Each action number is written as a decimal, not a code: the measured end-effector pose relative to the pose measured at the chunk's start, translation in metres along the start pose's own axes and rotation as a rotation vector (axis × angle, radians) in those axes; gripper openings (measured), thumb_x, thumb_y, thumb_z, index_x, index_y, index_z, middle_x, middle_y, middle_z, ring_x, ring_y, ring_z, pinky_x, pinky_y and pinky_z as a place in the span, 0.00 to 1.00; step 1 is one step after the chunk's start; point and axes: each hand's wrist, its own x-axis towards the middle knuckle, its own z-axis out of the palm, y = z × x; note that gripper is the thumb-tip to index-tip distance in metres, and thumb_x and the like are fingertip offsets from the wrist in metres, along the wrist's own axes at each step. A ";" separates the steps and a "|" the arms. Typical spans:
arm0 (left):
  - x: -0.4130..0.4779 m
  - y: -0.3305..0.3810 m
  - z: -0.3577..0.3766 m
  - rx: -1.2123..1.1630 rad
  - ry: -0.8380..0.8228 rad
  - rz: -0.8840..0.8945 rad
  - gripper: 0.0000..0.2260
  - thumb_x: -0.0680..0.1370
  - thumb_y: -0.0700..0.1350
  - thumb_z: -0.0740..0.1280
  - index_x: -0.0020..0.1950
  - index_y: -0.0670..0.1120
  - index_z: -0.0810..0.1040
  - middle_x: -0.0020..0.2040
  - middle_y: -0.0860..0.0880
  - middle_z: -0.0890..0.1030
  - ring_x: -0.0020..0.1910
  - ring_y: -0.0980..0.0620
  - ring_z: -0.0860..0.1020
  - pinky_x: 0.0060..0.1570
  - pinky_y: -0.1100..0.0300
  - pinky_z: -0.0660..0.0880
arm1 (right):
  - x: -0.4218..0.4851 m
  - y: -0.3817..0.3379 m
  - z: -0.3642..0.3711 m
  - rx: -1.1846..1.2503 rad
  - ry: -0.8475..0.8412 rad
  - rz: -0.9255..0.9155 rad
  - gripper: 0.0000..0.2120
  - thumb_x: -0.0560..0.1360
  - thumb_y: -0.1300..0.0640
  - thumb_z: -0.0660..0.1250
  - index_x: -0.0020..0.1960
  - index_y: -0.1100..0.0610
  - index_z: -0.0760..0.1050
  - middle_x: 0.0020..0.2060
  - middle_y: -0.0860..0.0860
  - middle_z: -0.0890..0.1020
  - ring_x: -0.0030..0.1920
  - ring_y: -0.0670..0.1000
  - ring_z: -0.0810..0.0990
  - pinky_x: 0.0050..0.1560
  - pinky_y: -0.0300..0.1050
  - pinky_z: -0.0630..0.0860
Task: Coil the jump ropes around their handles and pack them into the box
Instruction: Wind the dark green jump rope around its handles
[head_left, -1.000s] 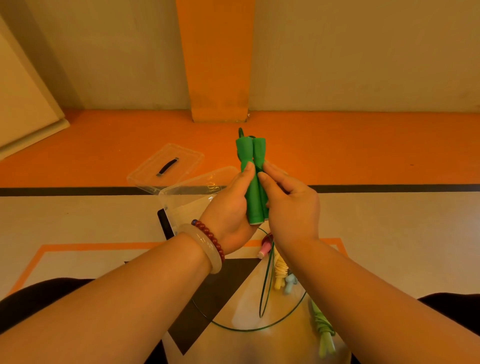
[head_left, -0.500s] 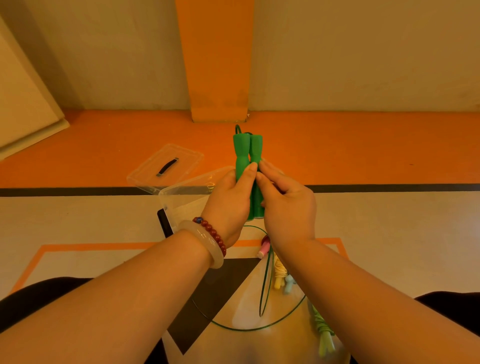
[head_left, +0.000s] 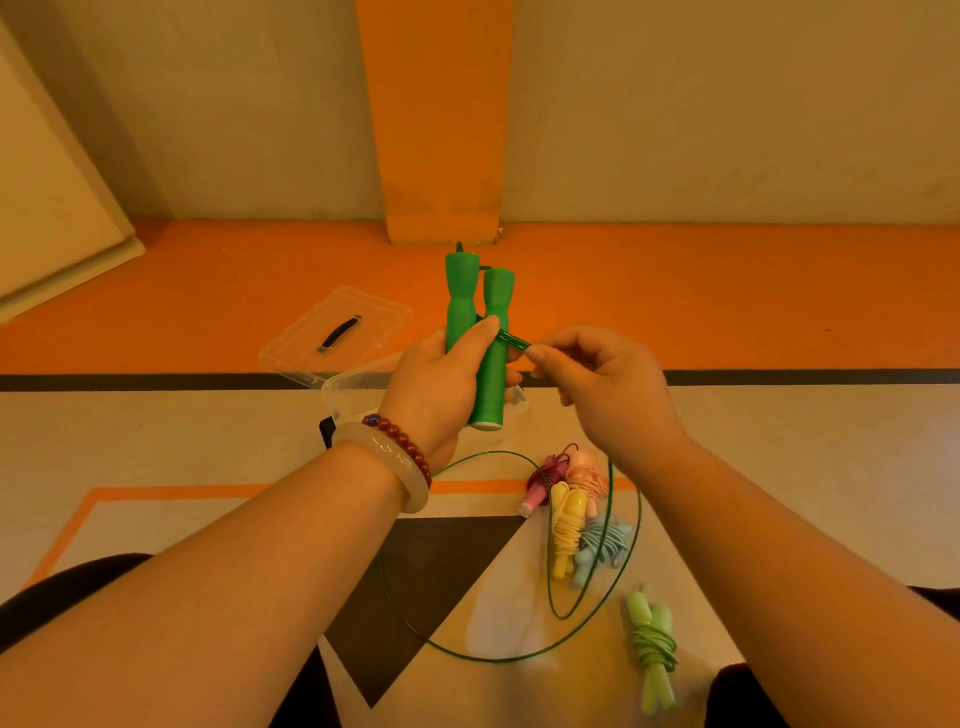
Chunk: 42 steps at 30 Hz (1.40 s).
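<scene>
My left hand (head_left: 439, 382) grips two dark green jump-rope handles (head_left: 491, 343) held upright side by side. My right hand (head_left: 605, 387) pinches the thin green rope (head_left: 514, 340) just right of the handles, pulled taut from them. The rest of that green rope (head_left: 587, 613) lies in loose loops on the floor below my hands. The clear plastic box (head_left: 343, 387) stands on the floor behind my left hand, mostly hidden by it.
The clear box lid (head_left: 337, 332) with a black handle lies on the orange floor, left of the box. Coiled ropes lie on the floor: pink (head_left: 558, 475), yellow (head_left: 566, 525), pale blue (head_left: 602, 543) and light green (head_left: 652, 644). An orange pillar (head_left: 439, 119) stands ahead.
My right hand has left the handles and moved right, pinching the rope and drawing it out. The left hand alone now holds both handles, raised a little.
</scene>
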 end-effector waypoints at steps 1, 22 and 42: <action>0.000 0.002 -0.002 -0.003 -0.017 -0.009 0.05 0.81 0.46 0.63 0.50 0.46 0.76 0.37 0.50 0.83 0.30 0.56 0.79 0.29 0.63 0.76 | 0.002 0.004 -0.006 -0.024 -0.042 -0.002 0.04 0.76 0.56 0.68 0.43 0.54 0.80 0.33 0.53 0.80 0.29 0.40 0.71 0.31 0.33 0.69; -0.006 0.013 -0.014 -0.074 -0.375 -0.278 0.08 0.81 0.42 0.59 0.57 0.43 0.76 0.40 0.46 0.81 0.33 0.52 0.80 0.32 0.57 0.79 | 0.010 0.047 -0.033 -0.070 -0.191 0.160 0.16 0.74 0.44 0.64 0.35 0.53 0.76 0.26 0.46 0.70 0.29 0.44 0.67 0.34 0.43 0.63; -0.002 0.021 -0.035 0.391 -0.832 -0.416 0.13 0.73 0.42 0.61 0.54 0.36 0.71 0.34 0.47 0.82 0.25 0.56 0.73 0.25 0.64 0.71 | 0.023 0.051 -0.065 -0.311 -0.356 0.207 0.23 0.79 0.45 0.60 0.30 0.57 0.67 0.19 0.44 0.65 0.20 0.42 0.62 0.28 0.35 0.61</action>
